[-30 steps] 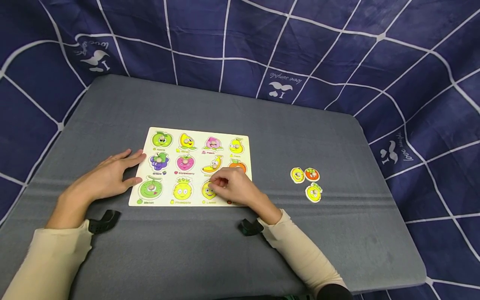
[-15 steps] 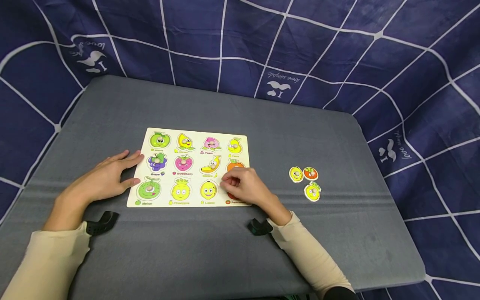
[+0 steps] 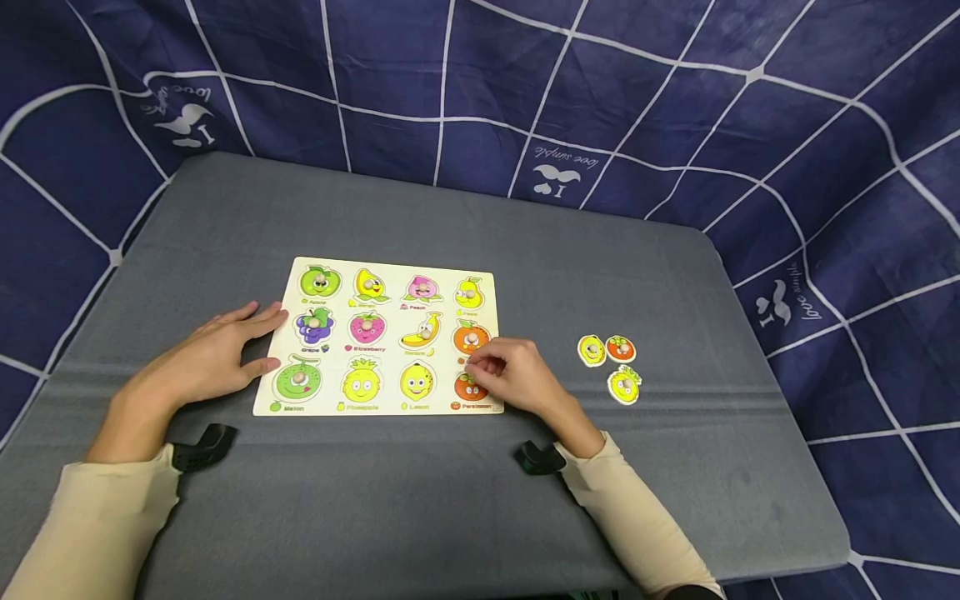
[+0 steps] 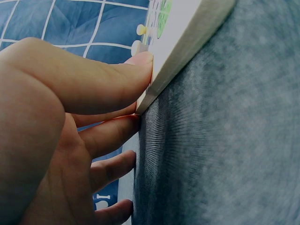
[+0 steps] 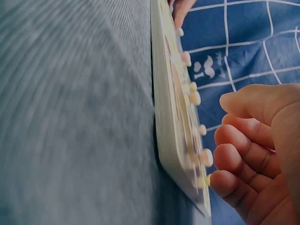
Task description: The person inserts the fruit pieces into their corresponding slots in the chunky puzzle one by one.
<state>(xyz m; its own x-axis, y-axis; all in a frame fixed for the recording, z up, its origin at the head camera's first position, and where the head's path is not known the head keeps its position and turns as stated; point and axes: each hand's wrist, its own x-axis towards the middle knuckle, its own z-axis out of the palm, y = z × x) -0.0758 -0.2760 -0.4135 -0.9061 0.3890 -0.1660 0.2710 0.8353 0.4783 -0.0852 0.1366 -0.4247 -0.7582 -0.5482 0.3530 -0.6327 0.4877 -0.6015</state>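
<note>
A wooden fruit puzzle board [image 3: 390, 354] lies on the grey table, with knobbed fruit pieces such as the melon [image 3: 296, 379] and the orange [image 3: 471, 337] in it. The pineapple [image 3: 362, 381], lemon [image 3: 417, 382] and persimmon [image 3: 470, 387] pictures show no knobs. My left hand [image 3: 213, 354] rests at the board's left edge, fingers spread; in the left wrist view its thumb [image 4: 117, 84] touches the edge. My right hand [image 3: 513, 375] hovers over the lower right corner, beside the persimmon picture. In the right wrist view its fingers [image 5: 234, 159] are loosely curled, holding nothing.
Three loose knobbed pieces lie to the right of the board: a lemon [image 3: 592, 351], a persimmon [image 3: 620, 349] and a pineapple [image 3: 624, 385]. A blue curtain with white lines [image 3: 405, 75] hangs behind and beside the grey table [image 3: 360, 500].
My right hand has moved rightward from the lemon picture to the persimmon picture, uncovering the lemon and then the orange. The left hand has stayed at the board's edge.
</note>
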